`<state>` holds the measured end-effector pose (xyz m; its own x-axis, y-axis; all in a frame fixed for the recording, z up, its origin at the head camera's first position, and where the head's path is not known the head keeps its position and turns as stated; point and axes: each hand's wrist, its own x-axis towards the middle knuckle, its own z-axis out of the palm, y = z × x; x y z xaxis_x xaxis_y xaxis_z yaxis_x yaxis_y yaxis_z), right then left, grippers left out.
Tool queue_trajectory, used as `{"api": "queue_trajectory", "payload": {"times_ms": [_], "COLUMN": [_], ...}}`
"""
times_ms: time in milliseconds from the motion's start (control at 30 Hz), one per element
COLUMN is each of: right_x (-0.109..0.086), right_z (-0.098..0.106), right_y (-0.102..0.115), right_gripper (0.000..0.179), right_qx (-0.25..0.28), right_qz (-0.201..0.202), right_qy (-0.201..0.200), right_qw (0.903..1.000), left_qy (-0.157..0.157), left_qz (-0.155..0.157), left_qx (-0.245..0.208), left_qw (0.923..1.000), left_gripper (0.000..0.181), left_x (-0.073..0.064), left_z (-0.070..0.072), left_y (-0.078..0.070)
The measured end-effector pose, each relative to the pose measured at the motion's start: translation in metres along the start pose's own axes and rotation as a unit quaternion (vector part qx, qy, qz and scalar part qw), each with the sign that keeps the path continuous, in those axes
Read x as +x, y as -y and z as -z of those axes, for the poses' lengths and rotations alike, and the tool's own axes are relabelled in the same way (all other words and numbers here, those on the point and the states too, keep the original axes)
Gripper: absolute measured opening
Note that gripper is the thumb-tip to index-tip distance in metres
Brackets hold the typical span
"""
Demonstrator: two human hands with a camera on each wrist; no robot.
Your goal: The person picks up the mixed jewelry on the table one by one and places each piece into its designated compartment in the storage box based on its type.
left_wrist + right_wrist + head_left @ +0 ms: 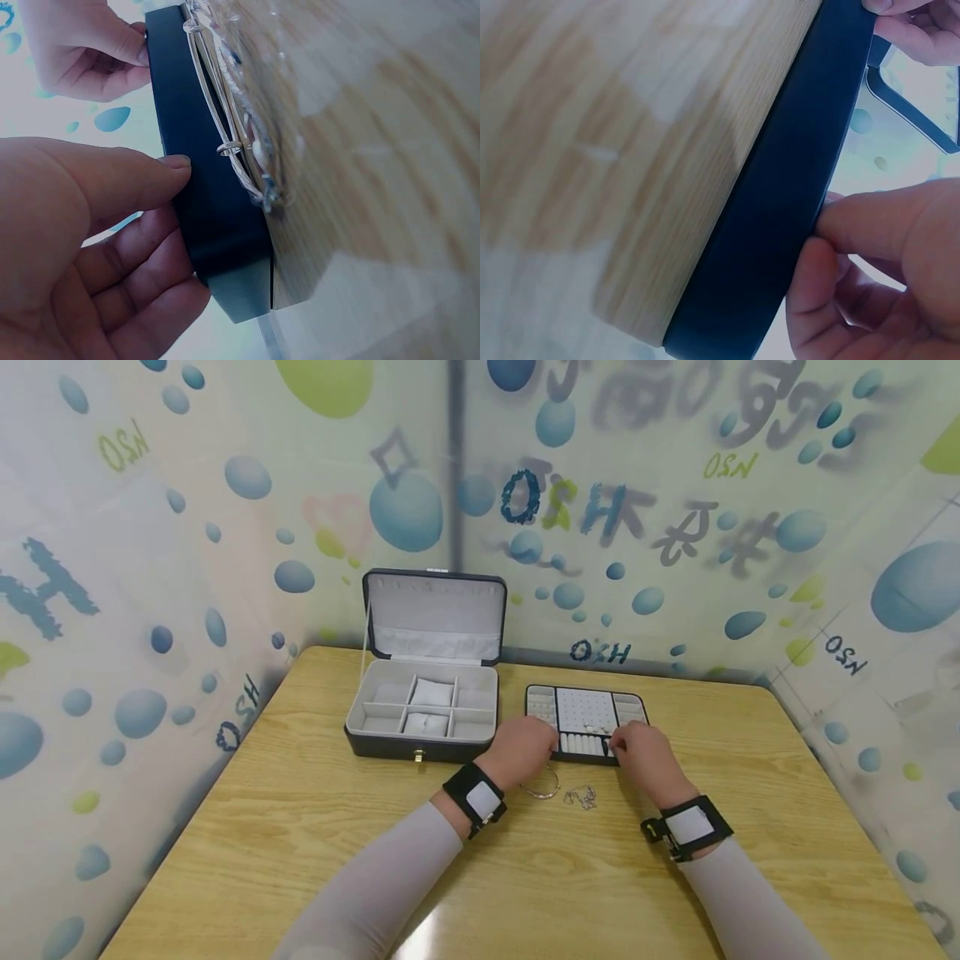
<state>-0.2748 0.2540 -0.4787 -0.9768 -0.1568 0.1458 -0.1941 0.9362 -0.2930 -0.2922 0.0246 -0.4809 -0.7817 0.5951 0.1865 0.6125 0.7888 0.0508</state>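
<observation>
A shallow jewelry tray (587,711) with a dark rim and pale compartments lies on the table. My left hand (525,748) holds its near left corner, the thumb (169,176) against the dark side wall. Toward the near right corner, my right hand (647,760) pinches the rim with bent fingers; in the right wrist view the fingertips (814,259) meet the upper edge of the wall. Small earrings (596,729) sit on the dotted middle panel, above a row of ring rolls (581,743). In front of the tray lie a bangle (546,796) and a silver chain (583,797).
Left of the tray stands an open dark jewelry box (382,747), its lid (437,610) raised. Two white cushions (432,692) sit in its middle compartments. The wooden table (570,877) meets patterned walls behind and at both sides.
</observation>
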Motion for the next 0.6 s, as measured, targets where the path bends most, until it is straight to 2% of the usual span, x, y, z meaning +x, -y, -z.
{"api": "queue_trajectory", "payload": {"times_ms": [600], "right_x": [0.0013], "right_z": [-0.0005], "right_y": [-0.0003], "right_gripper": [0.011], "right_qx": [-0.008], "right_qz": [0.004], "right_qy": [0.017], "right_qw": [0.9998], "left_qy": [0.007], "left_qz": [0.005], "left_qx": [0.004], "left_qw": [1.0000], "left_gripper": [0.018], "left_x": [0.0011], "left_z": [0.0001], "left_y": [-0.0010]}}
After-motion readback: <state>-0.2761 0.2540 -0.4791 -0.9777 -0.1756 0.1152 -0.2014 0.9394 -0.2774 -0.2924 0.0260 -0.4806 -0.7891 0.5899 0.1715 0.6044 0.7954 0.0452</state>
